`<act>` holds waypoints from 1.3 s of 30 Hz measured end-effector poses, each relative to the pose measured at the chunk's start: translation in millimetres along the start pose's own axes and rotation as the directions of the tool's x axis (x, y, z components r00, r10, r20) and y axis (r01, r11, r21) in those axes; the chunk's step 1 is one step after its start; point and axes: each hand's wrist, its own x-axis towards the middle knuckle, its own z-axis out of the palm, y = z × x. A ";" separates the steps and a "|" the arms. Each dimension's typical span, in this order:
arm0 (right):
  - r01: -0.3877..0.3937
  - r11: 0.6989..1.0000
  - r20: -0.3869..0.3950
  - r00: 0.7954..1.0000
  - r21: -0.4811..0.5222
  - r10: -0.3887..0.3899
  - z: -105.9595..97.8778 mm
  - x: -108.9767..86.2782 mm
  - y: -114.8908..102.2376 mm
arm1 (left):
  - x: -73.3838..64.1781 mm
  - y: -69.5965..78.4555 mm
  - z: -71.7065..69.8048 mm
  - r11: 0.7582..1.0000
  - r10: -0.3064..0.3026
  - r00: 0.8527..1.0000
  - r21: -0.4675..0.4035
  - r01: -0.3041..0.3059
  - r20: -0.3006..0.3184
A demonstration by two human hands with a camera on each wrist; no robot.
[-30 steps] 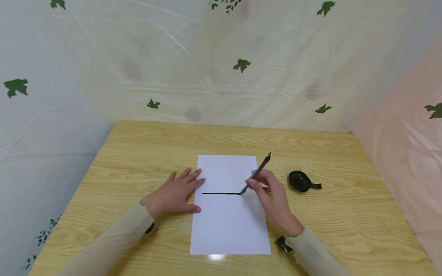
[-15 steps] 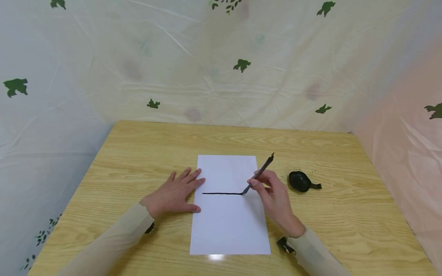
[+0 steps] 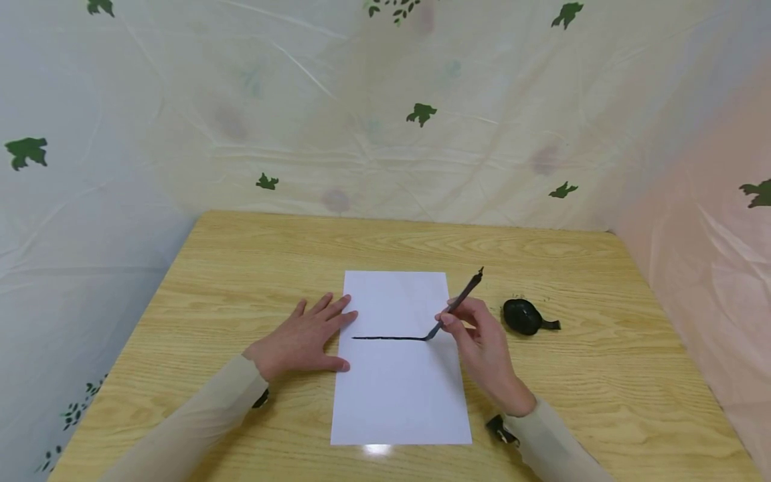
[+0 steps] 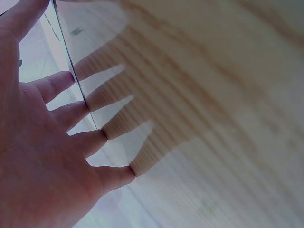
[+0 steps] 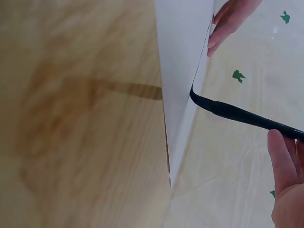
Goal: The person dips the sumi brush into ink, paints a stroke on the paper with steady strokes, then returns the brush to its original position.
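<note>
A white sheet of paper (image 3: 397,402) lies on the wooden table, with a thin black ink line (image 3: 385,338) running across it. My right hand (image 3: 484,355) pinches a dark ink brush (image 3: 460,298) between thumb and fingers, slanted up to the right. In the right wrist view the bent brush tip (image 5: 197,98) meets the paper at the right end of the line. My left hand (image 3: 304,338) lies flat with spread fingers, its fingertips and thumb on the sheet's left edge. In the left wrist view the left fingers (image 4: 71,114) are straight.
Right of the paper sits a small black dish (image 3: 523,316) with a short handle, dark specks beside it on the table (image 3: 602,375). Pale cloth (image 3: 337,120) with green bird shapes hangs behind and at both sides of the table.
My right hand has moved slightly to the right with the brush, and the black line has grown longer that way. The left hand and the paper have stayed in place.
</note>
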 end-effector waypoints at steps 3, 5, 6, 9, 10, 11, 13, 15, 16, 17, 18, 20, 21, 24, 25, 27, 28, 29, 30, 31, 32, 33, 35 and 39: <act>-0.004 1.000 0.002 1.000 -0.003 0.004 -1.1 -0.4 -0.4 | -0.2 0.0 -0.3 1.000 0.000 1.000 -0.004 0.000 0.001; -0.004 1.000 0.003 1.000 0.000 0.004 -1.9 -0.6 0.0 | -0.3 -0.1 -0.4 1.000 0.000 1.000 -0.004 0.000 0.002; -0.003 1.000 0.003 1.000 0.001 0.003 -2.1 -0.6 -0.3 | -0.3 -0.1 -0.5 1.000 -0.001 1.000 -0.004 0.001 0.002; -0.001 1.000 -0.001 1.000 0.011 0.001 -3.1 -0.7 -0.1 | -0.1 -0.1 -0.7 1.000 -0.001 1.000 -0.002 0.001 0.006; -0.001 1.000 -0.002 1.000 0.013 0.001 -3.4 -0.8 -0.1 | 0.0 0.0 -0.8 1.000 -0.002 1.000 -0.001 0.002 0.007; -0.001 1.000 -0.003 1.000 0.014 0.001 -3.7 -0.8 -0.2 | 0.0 -0.1 -0.9 1.000 -0.002 1.000 -0.002 0.002 0.008; -0.002 1.000 -0.007 1.000 0.018 0.002 -4.5 -0.8 0.0 | 0.1 0.0 -1.2 1.000 -0.004 1.000 -0.003 0.004 0.009; -0.002 1.000 -0.008 1.000 0.021 0.003 -4.9 -0.9 0.0 | 0.1 0.1 -1.6 1.000 -0.006 1.000 -0.004 0.006 0.010; -0.004 1.000 -0.009 1.000 0.022 0.005 -5.2 -0.8 0.1 | 0.1 0.2 -1.7 1.000 -0.006 1.000 -0.005 0.006 0.010; -0.004 1.000 -0.010 1.000 0.024 0.004 -5.3 -0.9 0.1 | 0.1 0.2 -1.9 1.000 -0.006 1.000 -0.005 0.006 0.010; -0.004 1.000 -0.012 1.000 0.025 0.004 -5.7 -0.9 0.0 | 0.1 0.2 -2.0 1.000 -0.005 1.000 -0.006 0.005 0.010; -0.007 1.000 -0.015 1.000 0.025 0.007 -6.4 -1.1 -0.2 | 0.1 0.2 -2.1 1.000 -0.004 1.000 -0.006 0.004 0.010; -0.009 1.000 -0.017 1.000 0.023 0.009 -6.8 -1.2 -0.4 | 0.1 0.2 -2.1 1.000 -0.003 1.000 -0.006 0.003 0.010; -0.021 1.000 -0.020 1.000 0.011 0.022 -8.5 -1.7 -1.1 | 0.1 0.2 -2.0 1.000 -0.001 1.000 -0.004 0.001 0.010; -0.027 1.000 -0.020 0.999 0.007 0.028 -8.9 -1.9 -1.2 | 0.1 0.2 -2.0 1.000 -0.001 1.000 -0.003 0.001 0.011; -0.033 0.999 -0.020 0.999 -0.005 0.033 -9.8 -2.3 -1.5 | 0.0 0.4 -2.1 1.000 -0.001 1.000 -0.002 0.001 0.011; -0.032 0.999 -0.020 0.999 -0.008 0.032 -9.9 -2.5 -1.1 | -0.1 0.4 -2.1 1.000 -0.001 1.000 -0.003 0.001 0.011; -0.027 1.000 -0.021 0.999 -0.009 0.027 -10.0 -2.6 -0.8 | -0.1 0.5 -2.1 1.000 -0.002 1.000 -0.003 0.002 0.012; -0.022 1.000 -0.023 0.999 -0.011 0.022 -10.1 -2.8 -0.4 | -0.2 0.6 -2.2 1.000 -0.002 1.000 -0.004 0.002 0.012; -0.018 1.000 -0.026 1.000 -0.012 0.018 -10.1 -2.8 0.0 | -0.3 0.7 -2.3 1.000 -0.002 1.000 -0.005 0.002 0.013; -0.012 1.000 -0.028 1.000 -0.011 0.011 -10.1 -3.0 0.3 | -0.3 0.8 -2.4 1.000 -0.001 1.000 -0.004 0.001 0.012; -0.007 1.000 -0.030 1.000 -0.009 0.006 -10.1 -3.1 0.6 | -0.4 0.8 -2.5 1.000 -0.001 1.000 -0.004 0.001 0.012; -0.003 1.000 -0.035 0.999 -0.003 0.002 -10.2 -3.3 0.7 | -0.4 1.0 -2.6 1.000 0.000 1.000 -0.003 0.000 0.011; -0.002 1.000 -0.039 0.999 0.003 0.002 -11.3 -3.7 0.6 | -0.4 1.1 -2.8 1.000 0.003 1.000 -0.002 -0.003 0.009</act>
